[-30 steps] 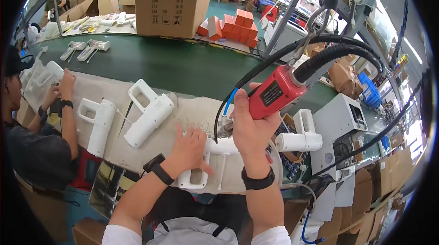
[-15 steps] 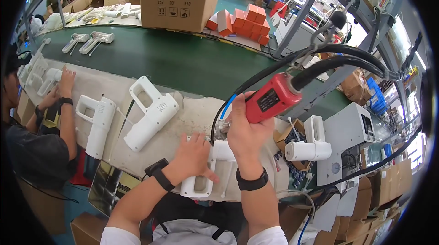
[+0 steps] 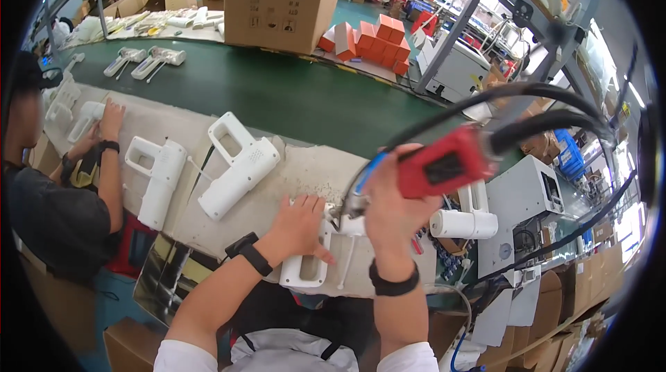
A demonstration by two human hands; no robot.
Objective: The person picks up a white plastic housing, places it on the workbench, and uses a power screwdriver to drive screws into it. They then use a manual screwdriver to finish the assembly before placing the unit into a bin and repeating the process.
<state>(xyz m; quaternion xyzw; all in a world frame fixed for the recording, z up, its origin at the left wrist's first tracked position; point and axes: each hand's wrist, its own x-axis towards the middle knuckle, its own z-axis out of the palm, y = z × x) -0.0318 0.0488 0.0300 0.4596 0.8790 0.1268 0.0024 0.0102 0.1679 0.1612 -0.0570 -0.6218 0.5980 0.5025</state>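
L hand: your left hand (image 3: 295, 227) lies on the white housing (image 3: 352, 225), fingers and thumb spread wide.
R hand: your right hand (image 3: 395, 216) is wrapped round the red tool (image 3: 447, 164); blurred. Can't tell if tool's nose touches the housing.
Housing: on the bench cover (image 3: 316, 164), nr edge in front of you, loop handle to L; thin white rod (image 3: 346, 264) beside the loop.
In the way: your R hand hides part of the housing; black hoses (image 3: 541, 122) arc from tool to upper R, across your view of the belt's R end.
L side: two more white housings (image 3: 239, 174), then a co-worker (image 3: 59, 212), both hands at another white unit (image 3: 87, 121).
R side: white housing (image 3: 463, 225) nr small dark parts (image 3: 451, 261), grey machine (image 3: 524, 198) beyond.
Far side: green belt (image 3: 277, 87) w/ two white units (image 3: 158, 61) at L; big carton (image 3: 277, 4) and orange boxes (image 3: 368, 42) behind.
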